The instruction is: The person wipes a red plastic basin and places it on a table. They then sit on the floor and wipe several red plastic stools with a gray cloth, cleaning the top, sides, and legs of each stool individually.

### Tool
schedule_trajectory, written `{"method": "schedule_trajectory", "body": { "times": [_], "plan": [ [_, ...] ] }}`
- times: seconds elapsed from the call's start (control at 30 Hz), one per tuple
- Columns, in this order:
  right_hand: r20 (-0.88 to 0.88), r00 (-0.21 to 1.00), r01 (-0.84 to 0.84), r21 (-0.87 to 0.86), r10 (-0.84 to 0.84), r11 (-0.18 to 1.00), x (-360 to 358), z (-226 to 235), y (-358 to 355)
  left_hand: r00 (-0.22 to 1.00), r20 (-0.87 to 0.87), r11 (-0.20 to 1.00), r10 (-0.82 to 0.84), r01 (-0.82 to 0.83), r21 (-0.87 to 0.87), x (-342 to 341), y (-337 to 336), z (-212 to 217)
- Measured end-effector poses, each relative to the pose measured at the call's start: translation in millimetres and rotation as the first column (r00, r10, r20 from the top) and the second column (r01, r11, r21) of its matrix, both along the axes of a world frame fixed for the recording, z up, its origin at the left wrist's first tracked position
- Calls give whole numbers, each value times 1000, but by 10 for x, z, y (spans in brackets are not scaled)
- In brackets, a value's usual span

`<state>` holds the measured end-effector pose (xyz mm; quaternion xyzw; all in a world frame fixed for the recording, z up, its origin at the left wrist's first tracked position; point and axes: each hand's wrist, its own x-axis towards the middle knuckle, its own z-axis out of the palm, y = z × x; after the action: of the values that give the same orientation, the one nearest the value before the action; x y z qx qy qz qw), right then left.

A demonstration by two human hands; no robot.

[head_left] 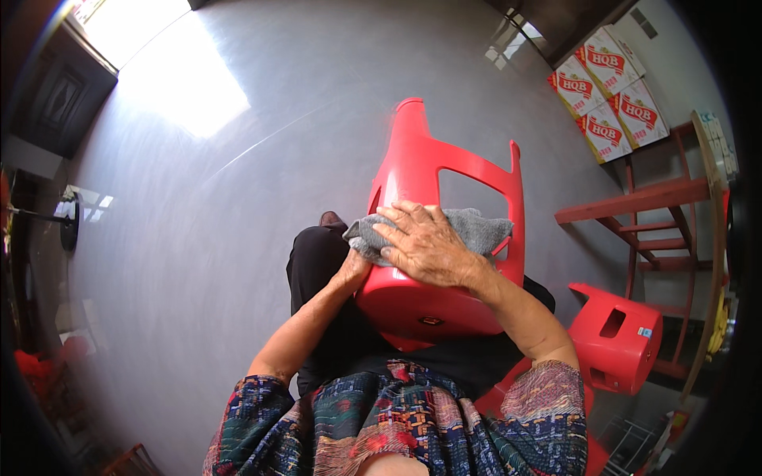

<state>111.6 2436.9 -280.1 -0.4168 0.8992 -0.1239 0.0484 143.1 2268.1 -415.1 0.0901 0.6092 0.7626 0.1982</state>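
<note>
A red plastic stool point(409, 170) lies tipped across my lap, its legs pointing away from me and its seat point(429, 305) toward my body. Draped over the side of the stool is a grey cloth point(480, 230). My right hand point(425, 246) presses flat on this cloth, fingers spread. At the stool's left edge, my left hand point(357, 266) meets the cloth's left end; its fingers are hidden under the cloth and against the stool.
Another red stool point(615, 341) lies on its side to my right. Beyond it stands a reddish-brown rack point(635, 202). Stacked white, red and yellow cartons point(603, 91) sit at the far right. A dark cabinet point(59, 99) is at the far left, on the grey floor point(198, 262).
</note>
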Motion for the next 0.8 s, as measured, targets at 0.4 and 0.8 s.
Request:
{"method": "schedule_trajectory", "body": {
  "times": [0.4,0.8],
  "plan": [
    [82,902,326,513,-424,794,-1841,-874,-317,945,269,946,184,-96,-310,-139,93,245],
    [18,949,254,549,-315,796,-1557,-778,-422,922,319,970,218,-168,-175,-133,131,178]
  ]
}}
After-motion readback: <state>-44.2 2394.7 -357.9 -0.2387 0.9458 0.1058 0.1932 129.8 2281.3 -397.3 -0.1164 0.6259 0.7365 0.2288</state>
